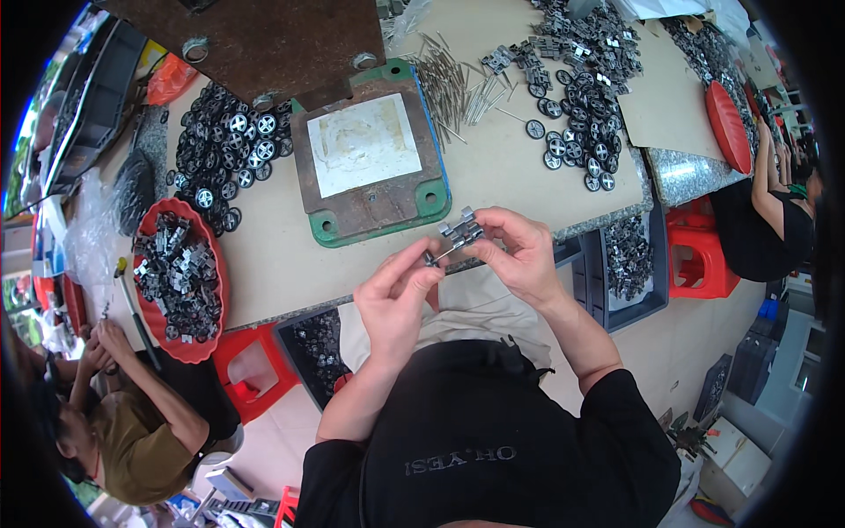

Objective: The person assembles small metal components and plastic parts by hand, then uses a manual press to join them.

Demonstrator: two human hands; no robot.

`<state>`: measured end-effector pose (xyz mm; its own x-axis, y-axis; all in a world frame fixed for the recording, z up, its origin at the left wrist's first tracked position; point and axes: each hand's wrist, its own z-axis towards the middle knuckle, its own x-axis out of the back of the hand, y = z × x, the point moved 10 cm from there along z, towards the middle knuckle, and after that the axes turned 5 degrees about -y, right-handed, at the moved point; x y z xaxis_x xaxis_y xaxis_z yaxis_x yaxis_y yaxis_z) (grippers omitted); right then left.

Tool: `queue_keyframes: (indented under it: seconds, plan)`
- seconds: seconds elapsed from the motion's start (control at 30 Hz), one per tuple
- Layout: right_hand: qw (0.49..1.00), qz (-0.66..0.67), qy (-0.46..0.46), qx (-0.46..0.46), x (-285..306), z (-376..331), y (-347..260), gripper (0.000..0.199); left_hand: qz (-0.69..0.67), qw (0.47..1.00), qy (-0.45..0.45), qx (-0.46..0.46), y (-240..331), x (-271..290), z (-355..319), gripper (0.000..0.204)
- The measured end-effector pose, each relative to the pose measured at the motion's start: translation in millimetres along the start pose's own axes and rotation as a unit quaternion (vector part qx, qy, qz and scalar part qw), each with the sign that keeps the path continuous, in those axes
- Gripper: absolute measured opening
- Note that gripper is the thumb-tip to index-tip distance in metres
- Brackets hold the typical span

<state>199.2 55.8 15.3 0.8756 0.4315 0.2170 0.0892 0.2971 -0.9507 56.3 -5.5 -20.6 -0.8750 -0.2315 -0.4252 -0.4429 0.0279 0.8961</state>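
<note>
Over the table's front edge, my right hand [521, 255] pinches a small grey plastic part [461, 231] that looks like a toy car chassis. My left hand [398, 295] is closed on a small black wheel [430, 259], mostly covered by the fingers. A thin metal axle [449, 250] runs between the wheel and the grey part; how far it goes in cannot be seen. Just beyond my hands lies a green-edged metal press base [374, 224] with a white sheet [363, 145] on top.
A rusty press block [264, 44] overhangs the base. Black wheels [231, 145] [581, 132], metal axles [437, 84] and grey parts [590, 40] lie in heaps. A red basket [220, 304] of parts stands left. Crates [656, 304], red stools [700, 255] and co-workers [141, 431] flank me.
</note>
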Motion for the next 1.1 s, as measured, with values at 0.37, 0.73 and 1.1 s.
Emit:
queue_keyframes:
  seconds: [0.37, 0.73, 1.1]
  plan:
    - [0.998, -0.034, -0.055, 0.000, -6, 7, -3, 0.019, -0.127, 0.987, -0.010, 0.093, -27, -2, 3, 0.032]
    - [0.984, 0.151, -0.008, -0.092, -14, 6, 8, 0.018, -0.071, 0.996, -0.060, 0.019, -17, -6, 7, 0.033]
    - [0.871, -0.460, 0.171, 0.036, 103, 52, -6, 0.015, -0.146, 0.982, -0.081, 0.091, -24, -15, 3, 0.026]
